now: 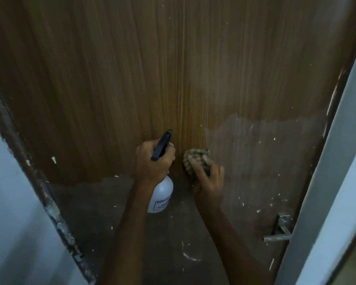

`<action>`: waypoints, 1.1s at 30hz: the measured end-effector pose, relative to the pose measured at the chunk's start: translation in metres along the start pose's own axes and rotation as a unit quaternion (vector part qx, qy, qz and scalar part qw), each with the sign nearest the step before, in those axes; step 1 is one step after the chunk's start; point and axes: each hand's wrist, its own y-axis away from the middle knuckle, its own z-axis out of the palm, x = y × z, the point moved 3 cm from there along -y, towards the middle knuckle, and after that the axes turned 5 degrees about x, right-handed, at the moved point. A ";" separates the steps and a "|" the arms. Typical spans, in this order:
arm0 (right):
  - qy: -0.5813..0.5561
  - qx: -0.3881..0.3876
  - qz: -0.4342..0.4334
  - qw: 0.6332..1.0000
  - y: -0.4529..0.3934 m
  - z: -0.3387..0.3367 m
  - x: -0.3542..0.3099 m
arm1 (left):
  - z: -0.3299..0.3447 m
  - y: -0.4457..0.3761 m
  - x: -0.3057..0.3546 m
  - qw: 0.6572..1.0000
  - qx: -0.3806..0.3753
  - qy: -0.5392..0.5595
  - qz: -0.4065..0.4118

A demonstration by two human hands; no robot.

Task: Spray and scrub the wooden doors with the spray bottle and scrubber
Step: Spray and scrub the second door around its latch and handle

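Door [173, 68] | left hand [154, 161] grips spray bottle [160, 194] | right hand [209, 179] presses scrubber [195, 159]

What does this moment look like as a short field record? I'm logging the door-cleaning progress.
surface: wooden door, brown and glossy above, dull grey below
left hand: grips spray bottle, black nozzle aimed at the door
right hand: presses scrubber against the door
scrub spot: border of glossy and dull zones
marks: white flecks on lower right
door handle: lower right, untouched

Dim light, pale walls [12, 202] either side
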 end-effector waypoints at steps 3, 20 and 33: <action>-0.017 -0.015 0.004 1.000 -0.012 -0.005 0.010 | 0.010 -0.003 0.009 1.000 -0.001 0.010 -0.001; -0.028 0.059 0.056 0.996 -0.105 -0.032 0.042 | 0.073 -0.003 0.051 0.999 -0.037 0.015 0.002; -0.026 0.051 0.092 0.994 -0.076 -0.053 0.083 | 0.111 -0.003 0.066 0.999 -0.051 0.006 0.007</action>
